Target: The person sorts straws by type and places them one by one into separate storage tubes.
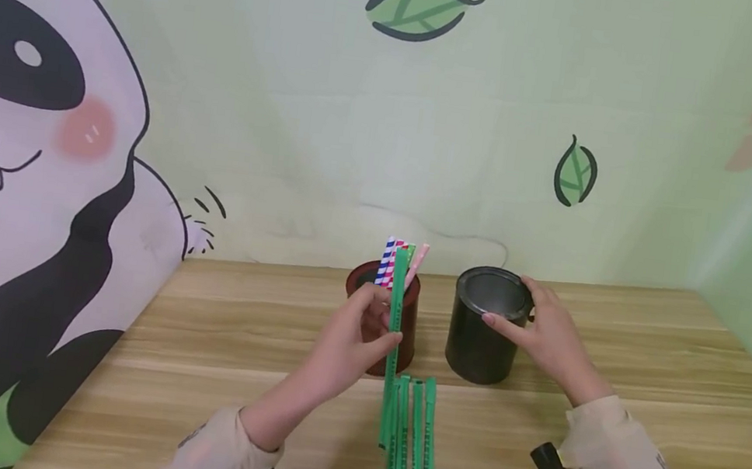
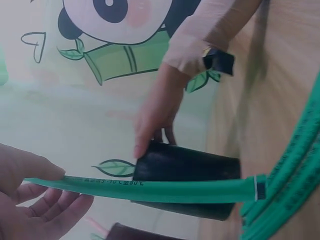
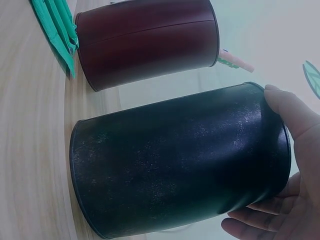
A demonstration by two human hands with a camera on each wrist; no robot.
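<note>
Wood-grain tabletop, panda-print backdrop — left hand raised, fingers pinching 1 green printed strip upright; right hand gripping black canister by its rim.

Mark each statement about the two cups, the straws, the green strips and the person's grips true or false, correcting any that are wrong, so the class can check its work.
1. The right grip holds the black cup near its rim. True.
2. The black cup lies on its side. False: it stands upright on the wooden table.
3. Striped straws poke out of the dark red cup. True.
4. The dark red cup stands to the right of the black cup. False: in the head view it is on the left.
5. The left grip pinches a green strip. True.
6. That strip is the only one in view. False: more green strips lie on the table.
</note>
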